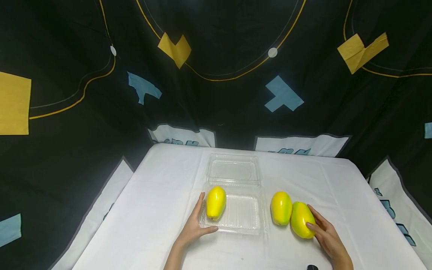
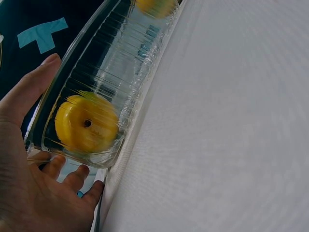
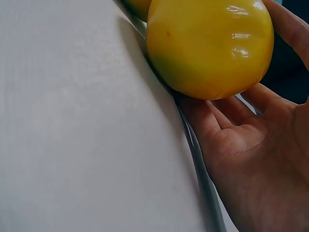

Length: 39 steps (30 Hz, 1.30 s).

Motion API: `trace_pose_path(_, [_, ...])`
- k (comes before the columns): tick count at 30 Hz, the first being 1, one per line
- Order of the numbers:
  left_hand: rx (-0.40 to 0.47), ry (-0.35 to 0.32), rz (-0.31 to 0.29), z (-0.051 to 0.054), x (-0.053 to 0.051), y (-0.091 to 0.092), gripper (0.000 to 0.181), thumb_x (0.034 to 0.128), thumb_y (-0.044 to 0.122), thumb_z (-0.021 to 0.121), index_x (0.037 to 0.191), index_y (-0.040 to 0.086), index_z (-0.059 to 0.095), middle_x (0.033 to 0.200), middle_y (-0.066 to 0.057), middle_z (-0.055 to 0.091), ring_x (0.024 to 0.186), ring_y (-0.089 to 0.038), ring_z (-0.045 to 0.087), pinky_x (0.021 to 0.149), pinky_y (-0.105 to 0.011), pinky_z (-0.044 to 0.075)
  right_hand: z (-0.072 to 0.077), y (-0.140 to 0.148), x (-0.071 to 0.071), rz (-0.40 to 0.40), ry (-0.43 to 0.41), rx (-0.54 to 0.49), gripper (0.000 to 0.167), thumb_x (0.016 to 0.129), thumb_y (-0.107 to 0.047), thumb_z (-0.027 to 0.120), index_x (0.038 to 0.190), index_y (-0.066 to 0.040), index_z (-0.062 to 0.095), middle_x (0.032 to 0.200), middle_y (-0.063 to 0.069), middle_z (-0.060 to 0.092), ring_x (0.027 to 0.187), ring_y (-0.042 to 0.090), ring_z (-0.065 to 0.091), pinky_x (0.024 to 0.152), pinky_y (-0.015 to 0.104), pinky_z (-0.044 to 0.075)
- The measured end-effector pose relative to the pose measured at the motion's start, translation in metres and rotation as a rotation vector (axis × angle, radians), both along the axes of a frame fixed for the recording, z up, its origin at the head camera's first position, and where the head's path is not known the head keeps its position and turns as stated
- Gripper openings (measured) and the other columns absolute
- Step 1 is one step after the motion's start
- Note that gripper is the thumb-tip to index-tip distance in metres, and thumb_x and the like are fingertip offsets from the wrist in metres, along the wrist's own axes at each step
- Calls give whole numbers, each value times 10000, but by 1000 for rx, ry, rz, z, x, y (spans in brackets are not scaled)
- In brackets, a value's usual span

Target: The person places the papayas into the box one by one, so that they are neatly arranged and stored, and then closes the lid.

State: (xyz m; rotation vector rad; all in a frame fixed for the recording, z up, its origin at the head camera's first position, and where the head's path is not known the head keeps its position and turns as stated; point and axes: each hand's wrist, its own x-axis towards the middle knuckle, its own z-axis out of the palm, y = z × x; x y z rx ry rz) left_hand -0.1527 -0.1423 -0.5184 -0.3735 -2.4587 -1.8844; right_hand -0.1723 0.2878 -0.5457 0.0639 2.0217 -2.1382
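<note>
A clear plastic clamshell container (image 1: 243, 228) lies with its lid (image 1: 234, 155) folded back behind it. One yellow papaya (image 1: 216, 202) rests at the left of its base; its dark stem end faces the left wrist camera. My left hand (image 1: 193, 227) holds the base's near left corner, thumb along the front edge and fingers by the left side. To the right of the container, my right hand (image 1: 325, 236) grips a glossy yellow-green papaya (image 1: 301, 220), thumb on its near side and fingers round the far side. Another papaya (image 1: 281, 208) sits just left of it, close against it.
A white cloth (image 1: 162, 180) covers the table. Near its front edge is a small black object (image 1: 312, 267), partly cut off. Dark curtains (image 1: 216, 105) with yellow and blue paper shapes hang behind and at the sides.
</note>
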Motion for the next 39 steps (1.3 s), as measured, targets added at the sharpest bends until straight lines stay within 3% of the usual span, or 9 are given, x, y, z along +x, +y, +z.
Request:
trace_pose_path(3, [-3, -1, 8, 0, 1, 1, 1118, 651, 88, 820, 1487, 88, 77, 1529, -144, 69, 1376, -362, 79, 1048, -626, 72, 2, 1, 1, -11, -26, 25, 739, 912, -143, 576, 1473, -34, 108, 1540, 127, 23, 1211, -112, 303, 889, 58, 377])
trace_pose_path(6, [-3, 1, 11, 1, 1, 1, 1118, 650, 91, 821, 1486, 84, 79, 1529, -143, 69, 1375, -363, 80, 1046, -626, 72, 4, 3, 3, -13, -42, 48, 753, 912, -159, 580, 1477, -48, 96, 1541, 125, 9, 1374, 111, 144, 884, 55, 377])
trace_pose_path(10, [-4, 2, 8, 1, 2, 1, 1125, 648, 101, 824, 1484, 74, 72, 1528, -148, 63, 1375, -362, 80, 1047, -624, 73, 8, 6, 6, -19, -52, 58, 768, 912, -169, 582, 1478, -52, 77, 1544, 102, -5, 1398, 261, 23, 872, 39, 371])
trace_pose_path(18, [-12, -1, -1, 1, 1, 1, 1117, 660, 84, 815, 1486, 91, 63, 1529, -147, 55, 1376, -358, 79, 1048, -622, 72, 12, 12, 14, -46, -44, 70, 749, 927, -193, 567, 1481, -69, 79, 1549, 29, 17, 1397, 162, 58, 878, 44, 374])
trace_pose_path(22, [-11, 1, 1, 1, 0, 2, 1116, 659, 75, 813, 1485, 80, 64, 1530, -142, 60, 1378, -353, 80, 1052, -617, 73, 14, 14, 17, -55, -6, 66, 728, 932, -180, 559, 1481, -74, 93, 1548, 0, 44, 1332, -17, 177, 881, 44, 370])
trace_pose_path(26, [-6, -2, -5, 0, 0, 1, 1120, 658, 71, 813, 1483, 69, 57, 1529, -151, 54, 1378, -355, 72, 1050, -620, 68, 19, 15, 21, -55, 70, 65, 679, 939, -137, 541, 1482, -95, 136, 1537, -56, 110, 1137, -186, 319, 880, 39, 367])
trace_pose_path(32, [-7, 5, -6, 1, 1, 1, 1118, 656, 71, 814, 1481, 59, 60, 1527, -160, 55, 1376, -358, 72, 1049, -622, 71, 32, 10, 25, -50, 169, 45, 635, 930, -56, 531, 1475, -128, 212, 1509, -114, 185, 1118, -189, 350, 885, 44, 367])
trace_pose_path(39, [-9, 9, -2, 2, 0, 1, 1119, 653, 73, 816, 1481, 60, 62, 1527, -160, 59, 1377, -357, 79, 1053, -617, 74, 52, -1, 27, -64, 261, 114, 656, 903, -8, 553, 1466, -82, 225, 1507, -96, 211, 1175, -145, 327, 886, 42, 359])
